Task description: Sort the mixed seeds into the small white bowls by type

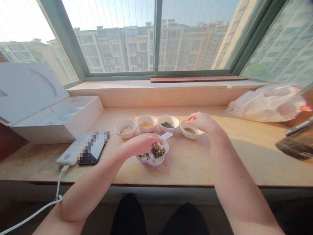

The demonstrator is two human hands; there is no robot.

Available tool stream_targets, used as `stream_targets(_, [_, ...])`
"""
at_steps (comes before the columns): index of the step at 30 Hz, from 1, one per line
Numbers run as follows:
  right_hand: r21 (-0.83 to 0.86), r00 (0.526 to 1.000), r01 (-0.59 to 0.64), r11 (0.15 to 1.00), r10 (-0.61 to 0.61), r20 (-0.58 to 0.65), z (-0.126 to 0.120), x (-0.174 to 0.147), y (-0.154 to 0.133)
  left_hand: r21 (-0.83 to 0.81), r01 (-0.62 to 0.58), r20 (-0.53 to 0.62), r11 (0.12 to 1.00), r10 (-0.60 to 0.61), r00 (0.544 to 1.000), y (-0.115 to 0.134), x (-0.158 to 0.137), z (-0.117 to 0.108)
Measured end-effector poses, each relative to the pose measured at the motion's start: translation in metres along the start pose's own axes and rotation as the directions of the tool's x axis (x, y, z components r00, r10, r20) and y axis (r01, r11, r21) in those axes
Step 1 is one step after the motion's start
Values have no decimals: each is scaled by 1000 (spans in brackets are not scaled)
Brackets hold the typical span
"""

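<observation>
A white dish with a purple rim (160, 160) and a short handle stands near the counter's front, holding mixed dark green, black and pale beans. My left hand (143, 143) reaches over it from the left, its bent fingertips down at the beans; whatever they pinch is hidden. My right hand (201, 121) is at the rightmost white bowl (192, 134), which holds small green beans. Its fingers are curled together over the bowl's far side, and I cannot make out what is in them.
Left of that bowl, in a row, stand bowls of black beans (167, 125), yellow grains (146, 125) and pale flakes (126, 130). A phone (91, 153), a cabled power bank (67, 155) and an open white box (61, 120) lie left. A plastic bag (266, 102) and dark container (297, 142) are right.
</observation>
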State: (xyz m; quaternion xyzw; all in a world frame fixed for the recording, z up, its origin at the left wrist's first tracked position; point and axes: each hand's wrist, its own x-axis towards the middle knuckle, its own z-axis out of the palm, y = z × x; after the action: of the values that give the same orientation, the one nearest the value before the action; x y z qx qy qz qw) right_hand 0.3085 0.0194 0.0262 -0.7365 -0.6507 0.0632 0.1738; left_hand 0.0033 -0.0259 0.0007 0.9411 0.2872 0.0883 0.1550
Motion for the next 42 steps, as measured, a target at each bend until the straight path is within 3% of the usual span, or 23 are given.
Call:
stream_targets(9, [76,969,233,970,-224,-107,10,-3,-19,66,98,-54,993,-95,994,14,-3,-8])
stream_targets(14, [347,931,354,868,-363,-39,18,-18,-43,11,107,-173,994,-103,979,9,-1,-8])
stream_targets(17, [606,882,270,749,-445,156,23,-30,-59,-55,92,-353,994,-106,930,2,1,-7])
stream_targets(20, [762,778,131,634,-542,317,30,-38,-71,-136,61,-517,989,-123,847,-1,2,-6])
stream_targets(22, [819,719,73,569,-599,352,36,-41,-75,-159,54,-583,986,-138,801,0,2,-5])
stream_targets(24, [861,698,27,508,-626,348,42,-41,-77,-146,61,-619,987,-139,773,1,3,-5])
stream_targets(29, [925,726,-63,375,-618,301,52,-44,-81,-70,87,-634,994,-112,765,4,3,-8])
stream_targets(34, [932,773,-50,359,-576,264,55,-47,-86,-74,61,-634,995,-95,768,3,2,-9])
stream_targets(38, [891,825,70,449,-529,202,49,-45,-85,-71,118,-558,991,-137,819,5,0,-8])
stream_targets(40, [795,874,238,557,-481,75,43,-41,-80,-40,189,-462,981,-186,867,8,-1,-9])
stream_targets(42, [613,893,397,683,-441,-88,34,-36,-72,26,254,-354,967,-229,907,10,-3,-10])
